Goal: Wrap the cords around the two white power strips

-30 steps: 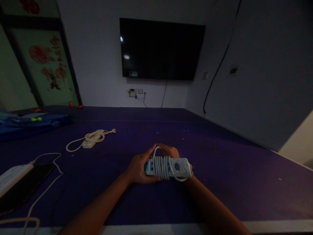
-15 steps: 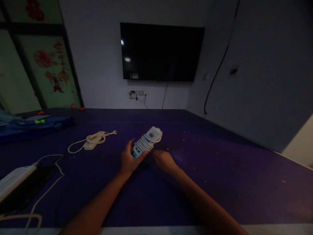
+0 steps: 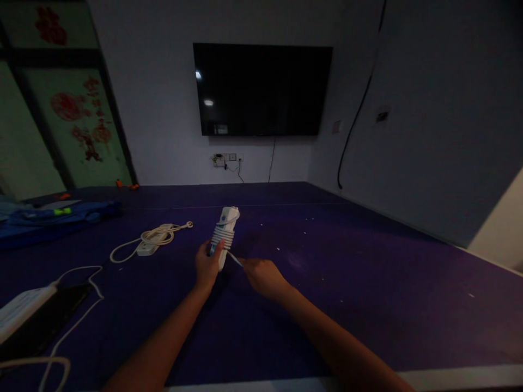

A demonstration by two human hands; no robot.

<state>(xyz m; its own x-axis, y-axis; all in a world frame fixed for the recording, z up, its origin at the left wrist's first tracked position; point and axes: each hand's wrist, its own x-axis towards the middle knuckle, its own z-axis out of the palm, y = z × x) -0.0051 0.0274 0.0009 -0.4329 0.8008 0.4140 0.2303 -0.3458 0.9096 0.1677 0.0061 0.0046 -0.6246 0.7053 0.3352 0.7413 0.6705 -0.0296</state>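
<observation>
My left hand (image 3: 207, 265) grips a white power strip (image 3: 229, 214) with blue sockets, holding it tilted above the purple surface. Several turns of its white cord (image 3: 223, 237) are wound around the strip's middle. From the winding, a short stretch of cord runs down to my right hand (image 3: 263, 276), whose fingers are closed on it. The thumb of my left hand presses over the lower turns. What lies at the far end of the cord, inside my right fist, is hidden.
Left of my hands lies another power strip (image 3: 147, 248) with a loosely coiled cord. Nearer, a white strip (image 3: 25, 310) rests beside a black flat object (image 3: 51, 311). Blue cloth (image 3: 77, 213) lies at the far left. A television (image 3: 261, 90) hangs on the wall.
The power strip has turned more upright and moved left with my left hand. My right hand has moved slightly left and down, and the cord between the hands now shows taut.
</observation>
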